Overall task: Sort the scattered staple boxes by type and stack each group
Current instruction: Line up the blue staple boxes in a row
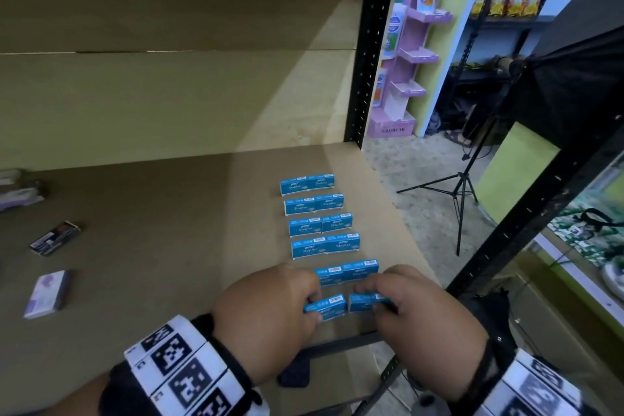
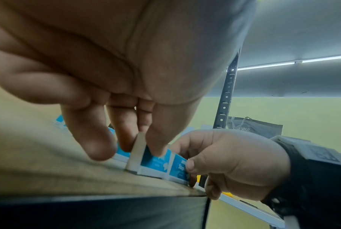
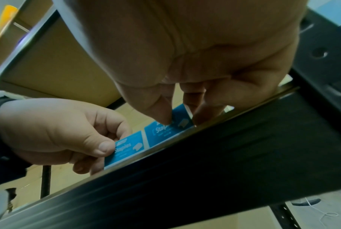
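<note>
Several pairs of blue staple boxes [image 1: 320, 224] stand in rows on the brown shelf board [image 1: 169, 246], running from back to front. At the front edge, my left hand [image 1: 314, 307] pinches the left blue box [image 1: 326, 306] of the nearest pair between thumb and fingers. My right hand [image 1: 371, 297] pinches the right blue box [image 1: 366, 300] beside it. The left wrist view shows my left hand [image 2: 142, 148] gripping its box [image 2: 156, 161] upright on the board. In the right wrist view, my right hand [image 3: 181, 122] holds its box [image 3: 165, 131], and the neighbouring box [image 3: 126, 147] almost touches it.
A dark staple box [image 1: 55, 237] and a pale purple box [image 1: 49, 292] lie at the left of the shelf, with more purple items [image 1: 20, 194] at the far left edge. A black shelf post [image 1: 371, 44] rises at the back right. A tripod [image 1: 452, 192] stands on the floor beyond.
</note>
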